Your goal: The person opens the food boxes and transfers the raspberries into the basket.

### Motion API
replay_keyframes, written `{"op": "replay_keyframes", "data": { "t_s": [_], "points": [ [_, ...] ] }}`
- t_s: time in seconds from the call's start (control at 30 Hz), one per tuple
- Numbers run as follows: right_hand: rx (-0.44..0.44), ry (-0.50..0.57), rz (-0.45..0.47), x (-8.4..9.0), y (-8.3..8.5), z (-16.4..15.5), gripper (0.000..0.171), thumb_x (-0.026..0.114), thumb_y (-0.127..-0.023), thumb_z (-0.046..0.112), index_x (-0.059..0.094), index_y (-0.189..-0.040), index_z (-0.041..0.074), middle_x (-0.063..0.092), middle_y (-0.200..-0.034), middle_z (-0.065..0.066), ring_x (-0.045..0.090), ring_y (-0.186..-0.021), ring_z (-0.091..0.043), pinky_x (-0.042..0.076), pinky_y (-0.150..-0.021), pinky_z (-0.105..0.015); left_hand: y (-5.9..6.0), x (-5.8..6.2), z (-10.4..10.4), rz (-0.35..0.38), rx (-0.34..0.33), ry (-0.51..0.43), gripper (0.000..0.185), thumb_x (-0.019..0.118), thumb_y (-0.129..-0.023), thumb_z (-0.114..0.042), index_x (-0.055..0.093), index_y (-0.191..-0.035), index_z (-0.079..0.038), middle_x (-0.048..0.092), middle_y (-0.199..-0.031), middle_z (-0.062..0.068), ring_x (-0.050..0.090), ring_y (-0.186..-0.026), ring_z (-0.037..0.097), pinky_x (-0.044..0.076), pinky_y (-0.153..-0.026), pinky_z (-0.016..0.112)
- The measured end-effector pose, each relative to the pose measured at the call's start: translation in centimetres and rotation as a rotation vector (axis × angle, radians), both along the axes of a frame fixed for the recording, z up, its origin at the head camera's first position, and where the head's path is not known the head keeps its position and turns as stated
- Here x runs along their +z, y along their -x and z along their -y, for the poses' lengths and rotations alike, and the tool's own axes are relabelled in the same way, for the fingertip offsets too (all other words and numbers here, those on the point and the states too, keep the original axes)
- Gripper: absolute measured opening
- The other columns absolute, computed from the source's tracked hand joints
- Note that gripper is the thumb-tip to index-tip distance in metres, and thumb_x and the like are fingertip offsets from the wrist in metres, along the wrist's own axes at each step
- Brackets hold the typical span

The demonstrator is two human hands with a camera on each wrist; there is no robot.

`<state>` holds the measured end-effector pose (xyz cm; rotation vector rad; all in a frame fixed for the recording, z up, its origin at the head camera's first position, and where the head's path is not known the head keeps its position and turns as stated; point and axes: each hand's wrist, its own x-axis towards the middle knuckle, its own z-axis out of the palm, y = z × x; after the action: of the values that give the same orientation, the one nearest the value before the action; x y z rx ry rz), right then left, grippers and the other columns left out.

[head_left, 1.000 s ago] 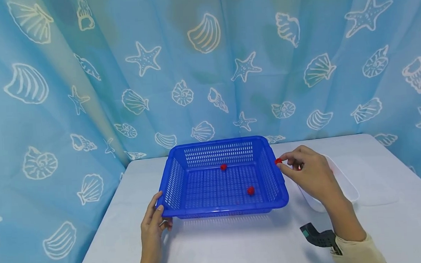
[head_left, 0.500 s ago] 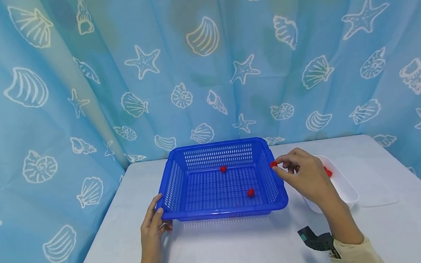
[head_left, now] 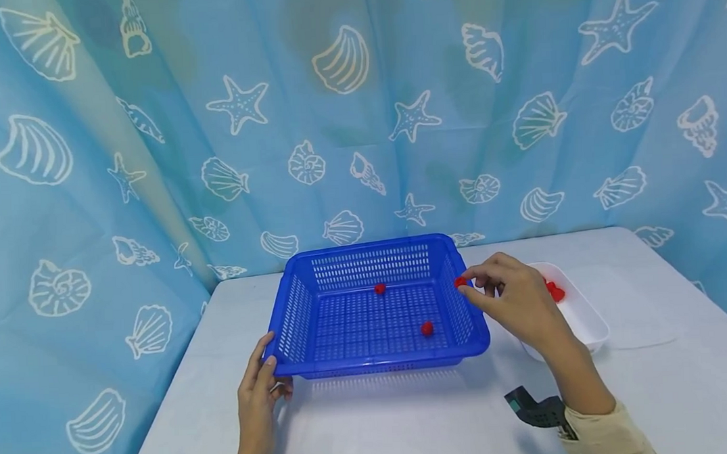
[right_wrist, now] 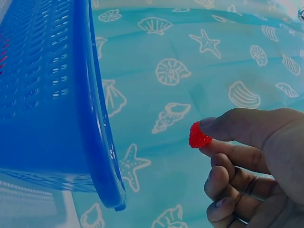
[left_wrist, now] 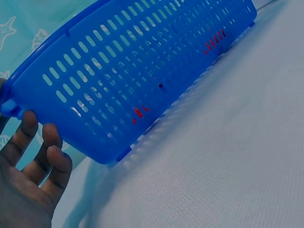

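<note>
A blue plastic basket [head_left: 369,366] with slotted walls stands in the middle of the table. My left hand [head_left: 258,394] grips its front left corner, thumb over the rim and fingers below; in the left wrist view curled fingers [left_wrist: 59,166] show beside the wall. Between thumb and forefinger, my right hand [head_left: 519,301] pinches a small red raspberry [right_wrist: 199,135] with a bumpy surface. That hand is above the basket's right rim. Two more raspberries lie apart on the basket floor, one near the back [head_left: 380,288] and one near the front right [head_left: 427,328].
Behind my right forearm, a white tub [head_left: 587,322] holds several red pieces [head_left: 555,291]. A clear flat lid [head_left: 638,310] lies to its right on the white table [head_left: 372,430]. A blue seashell curtain [head_left: 359,119] hangs along the back and left.
My right hand has moved left with the raspberry, from outside the basket's right rim to over it, uncovering more of the tub. The left hand keeps its hold; the head view shifts slightly.
</note>
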<state>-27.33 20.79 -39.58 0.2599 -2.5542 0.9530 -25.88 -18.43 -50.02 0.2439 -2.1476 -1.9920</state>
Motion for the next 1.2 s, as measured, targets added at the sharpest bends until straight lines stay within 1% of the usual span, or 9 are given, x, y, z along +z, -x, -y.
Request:
{"op": "replay_keyframes", "data": {
  "t_s": [0.27,0.43,0.57,0.7,0.8,0.93,1.0,1.1,1.2],
  "points": [
    [0.023,0.008,0.01,0.1,-0.2,0.0,0.022,0.077,-0.09,0.02,0.075,-0.11,0.011,0.059,-0.092,-0.002,0.053,-0.082,-0.019,0.048,-0.065,-0.025,-0.1,-0.3,0.1,0.003,-0.004,-0.022,0.046,0.048,-0.105,-0.043,0.046,-0.149,-0.032,0.052,-0.131,0.013,0.057,-0.08,0.02,0.05,-0.063,0.029],
    [0.009,-0.001,-0.035,0.2,0.1,-1.0,0.016,0.074,-0.093,0.019,0.076,-0.106,0.011,0.059,-0.091,0.0,0.053,-0.081,-0.018,0.047,-0.066,-0.026,0.0,-0.3,0.0,0.01,0.002,-0.015,0.048,0.049,-0.104,-0.044,0.045,-0.15,-0.032,0.051,-0.133,0.013,0.058,-0.08,0.019,0.05,-0.064,0.028],
    [-0.055,0.005,-0.077,0.2,0.4,-3.0,0.013,0.072,-0.094,0.017,0.076,-0.104,0.009,0.061,-0.091,-0.001,0.054,-0.08,-0.019,0.046,-0.064,-0.021,0.0,-0.2,0.0,0.001,-0.002,-0.018,0.047,0.049,-0.105,-0.043,0.045,-0.15,-0.032,0.052,-0.132,0.013,0.057,-0.08,0.019,0.05,-0.064,0.027],
    [-0.154,0.007,-0.046,0.1,0.5,-5.0,0.018,0.069,-0.095,0.018,0.076,-0.106,0.006,0.061,-0.094,-0.005,0.054,-0.084,-0.022,0.047,-0.062,-0.02,0.0,-0.1,0.0,-0.004,-0.01,-0.016,0.047,0.048,-0.105,-0.043,0.045,-0.15,-0.032,0.052,-0.133,0.012,0.058,-0.08,0.019,0.05,-0.064,0.027],
    [-0.208,0.003,-0.009,-0.2,0.7,-6.1,0.021,0.068,-0.095,0.019,0.074,-0.108,0.004,0.06,-0.096,-0.008,0.053,-0.086,-0.025,0.047,-0.061,-0.024,0.1,0.0,0.0,-0.008,-0.011,-0.014,0.047,0.048,-0.105,-0.043,0.045,-0.15,-0.032,0.052,-0.133,0.012,0.058,-0.08,0.019,0.05,-0.064,0.027],
    [-0.228,0.0,0.023,-1.2,1.5,-6.9,0.024,0.068,-0.095,0.019,0.073,-0.108,0.0,0.06,-0.098,-0.013,0.053,-0.087,-0.029,0.051,-0.063,-0.033,0.0,0.1,0.0,-0.008,-0.005,-0.014,0.046,0.048,-0.105,-0.043,0.045,-0.15,-0.033,0.052,-0.132,0.012,0.059,-0.08,0.019,0.05,-0.064,0.027],
    [-0.23,-0.003,0.044,-1.9,1.9,-7.3,0.024,0.067,-0.095,0.019,0.072,-0.109,-0.001,0.06,-0.101,-0.015,0.055,-0.089,-0.031,0.054,-0.068,-0.04,0.0,0.1,0.0,-0.006,-0.002,-0.014,0.046,0.048,-0.105,-0.043,0.045,-0.15,-0.033,0.053,-0.131,0.012,0.059,-0.08,0.019,0.05,-0.063,0.027],
    [-0.232,-0.008,0.097,-3.1,2.7,-7.7,0.025,0.066,-0.095,0.017,0.071,-0.11,-0.002,0.059,-0.103,-0.018,0.055,-0.093,-0.034,0.054,-0.078,-0.051,-0.1,0.1,-0.1,-0.004,-0.003,-0.009,0.047,0.048,-0.105,-0.043,0.044,-0.15,-0.032,0.053,-0.132,0.012,0.059,-0.081,0.02,0.05,-0.064,0.026],
    [-0.234,-0.02,0.149,-4.1,3.4,-8.1,0.025,0.067,-0.094,0.014,0.07,-0.111,-0.003,0.058,-0.102,-0.019,0.055,-0.094,-0.037,0.052,-0.083,-0.055,-0.1,0.1,-0.1,-0.002,-0.007,-0.002,0.047,0.047,-0.105,-0.044,0.043,-0.151,-0.033,0.052,-0.133,0.012,0.059,-0.082,0.021,0.05,-0.064,0.026]
  ]
}}
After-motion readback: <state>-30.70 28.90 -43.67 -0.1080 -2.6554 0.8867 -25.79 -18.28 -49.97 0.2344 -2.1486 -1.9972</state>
